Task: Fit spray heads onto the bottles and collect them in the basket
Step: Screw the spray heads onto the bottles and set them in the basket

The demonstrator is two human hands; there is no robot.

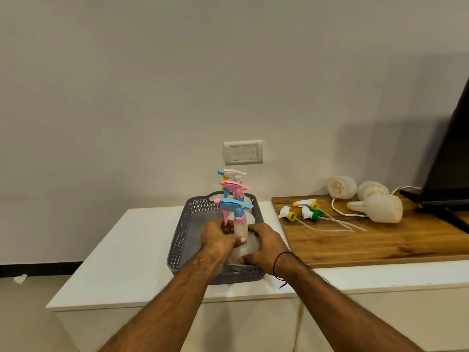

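A translucent bottle (pixel 244 246) with a blue and pink spray head (pixel 234 208) stands upright over the grey basket (pixel 189 226). My left hand (pixel 218 238) grips its neck and my right hand (pixel 266 246) wraps its body. Behind it in the basket stand a bottle with a pink spray head (pixel 234 186) and one with a white spray head (pixel 232 173). On the wooden board (pixel 355 245) to the right lie three loose spray heads (pixel 304 210) with tubes and three bare bottles (pixel 375 207) on their sides.
The basket sits on a white cabinet top (pixel 121 250). A dark screen on a stand (pixel 449 161) rises at the far right with a white cable beside it. A wall switch plate (pixel 243 152) is behind the basket.
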